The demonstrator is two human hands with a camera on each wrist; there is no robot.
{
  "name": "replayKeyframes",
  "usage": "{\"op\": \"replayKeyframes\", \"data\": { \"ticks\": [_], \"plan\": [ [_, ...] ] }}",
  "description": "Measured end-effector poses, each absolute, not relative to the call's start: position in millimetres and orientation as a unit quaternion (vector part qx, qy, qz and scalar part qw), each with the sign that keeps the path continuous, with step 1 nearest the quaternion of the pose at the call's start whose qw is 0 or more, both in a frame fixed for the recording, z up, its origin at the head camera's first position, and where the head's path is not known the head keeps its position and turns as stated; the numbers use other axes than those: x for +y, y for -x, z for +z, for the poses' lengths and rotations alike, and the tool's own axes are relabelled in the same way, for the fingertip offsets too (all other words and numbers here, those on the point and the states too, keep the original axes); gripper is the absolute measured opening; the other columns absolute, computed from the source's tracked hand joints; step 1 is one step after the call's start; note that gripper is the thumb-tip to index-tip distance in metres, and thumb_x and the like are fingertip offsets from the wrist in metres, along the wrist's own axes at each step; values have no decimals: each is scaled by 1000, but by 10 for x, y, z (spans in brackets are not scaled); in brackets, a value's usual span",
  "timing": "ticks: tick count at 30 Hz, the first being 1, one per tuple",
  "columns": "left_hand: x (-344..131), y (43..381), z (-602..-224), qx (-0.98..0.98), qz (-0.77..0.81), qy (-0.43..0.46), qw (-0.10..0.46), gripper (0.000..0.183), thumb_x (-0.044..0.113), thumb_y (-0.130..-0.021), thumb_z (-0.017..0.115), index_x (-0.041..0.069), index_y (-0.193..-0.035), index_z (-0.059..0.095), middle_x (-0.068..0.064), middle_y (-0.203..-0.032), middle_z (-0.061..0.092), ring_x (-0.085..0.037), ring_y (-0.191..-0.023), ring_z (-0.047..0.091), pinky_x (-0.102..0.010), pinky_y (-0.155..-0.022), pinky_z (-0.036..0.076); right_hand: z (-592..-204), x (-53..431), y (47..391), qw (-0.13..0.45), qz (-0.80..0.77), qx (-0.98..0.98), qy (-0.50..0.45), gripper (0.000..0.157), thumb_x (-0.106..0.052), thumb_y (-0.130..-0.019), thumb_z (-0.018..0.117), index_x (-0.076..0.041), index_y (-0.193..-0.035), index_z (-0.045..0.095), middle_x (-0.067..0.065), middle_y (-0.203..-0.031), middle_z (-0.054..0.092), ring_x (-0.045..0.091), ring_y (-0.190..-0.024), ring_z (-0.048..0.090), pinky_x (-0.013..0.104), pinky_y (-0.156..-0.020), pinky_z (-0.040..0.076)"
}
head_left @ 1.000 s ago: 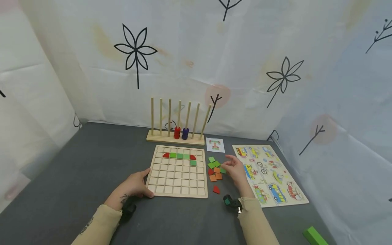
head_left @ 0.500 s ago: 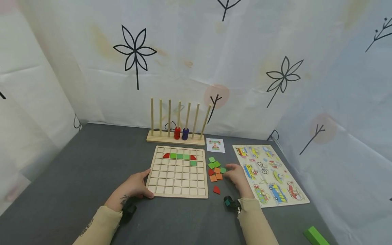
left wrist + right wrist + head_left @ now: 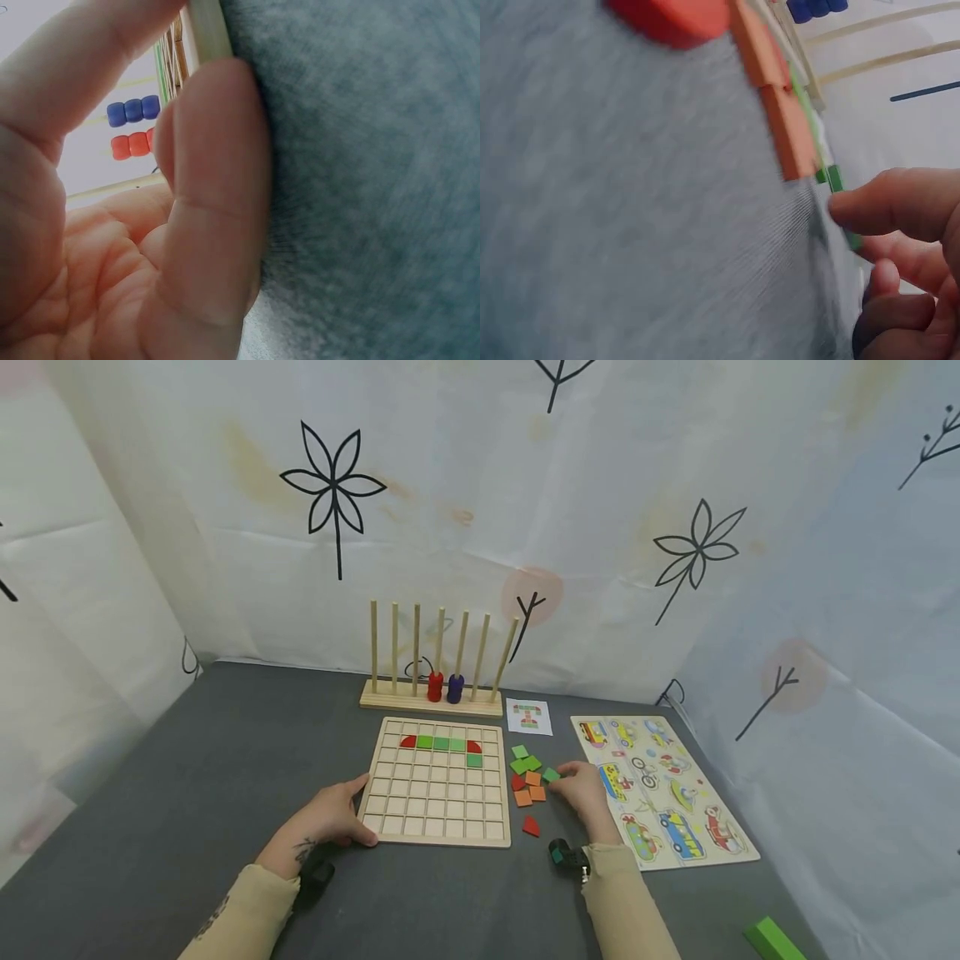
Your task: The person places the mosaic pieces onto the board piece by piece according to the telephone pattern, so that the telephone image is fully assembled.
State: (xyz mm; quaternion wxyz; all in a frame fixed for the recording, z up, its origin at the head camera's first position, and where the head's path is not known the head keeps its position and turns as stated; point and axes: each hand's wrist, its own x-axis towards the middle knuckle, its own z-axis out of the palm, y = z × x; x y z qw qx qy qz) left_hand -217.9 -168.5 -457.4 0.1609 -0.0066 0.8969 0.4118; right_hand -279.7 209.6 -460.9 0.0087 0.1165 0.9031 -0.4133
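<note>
A square wooden grid board (image 3: 435, 802) lies flat on the table, with red and green tiles (image 3: 442, 743) set in an upper row and one green tile below its right end. My left hand (image 3: 330, 814) rests against the board's lower left corner, thumb and index finger spread and fairly straight along the edge. On the right, my right hand (image 3: 581, 789) pinches a green square tile (image 3: 835, 180) between thumb and finger, beside a loose group of green, orange and red tiles (image 3: 532, 779). A single red quarter-round tile (image 3: 531, 827) lies nearer me.
Behind the board stands a wooden peg rack (image 3: 431, 702) with red and dark blue beads. A small pattern card (image 3: 529, 717) lies beside it. The picture puzzle board (image 3: 663, 793) sits right of my right hand; a green block (image 3: 772, 938) is at the table's near right.
My right hand's raised fingers have come down onto the green tile at the group's right side. That tile has turned and shifted slightly right, away from the others. The left hand stays put.
</note>
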Motion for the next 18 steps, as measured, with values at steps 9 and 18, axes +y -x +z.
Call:
{"op": "replayKeyframes", "data": {
  "ticks": [9, 18],
  "plan": [
    [-1683, 2198, -4589, 895, 416, 10, 161, 115, 10, -53, 89, -2, -146, 22, -10, -64, 54, -18, -49, 50, -31, -50, 46, -4433, 1755, 2878, -61, -561, 822, -79, 28, -2, -76, 65, -2, -104, 58, 6, -73, 60, 16, -56, 49, 25, -49, 37],
    [-1681, 2182, -4567, 896, 413, 3, 161, 114, 10, -53, 89, -3, -145, 23, -10, -64, 53, -17, -50, 49, -31, -50, 47, -4305, 1107, 2930, -13, -726, 687, -1, 28, 6, -81, 61, -1, -108, 55, -6, -66, 56, 7, -48, 37, 21, -46, 30]
  ]
}}
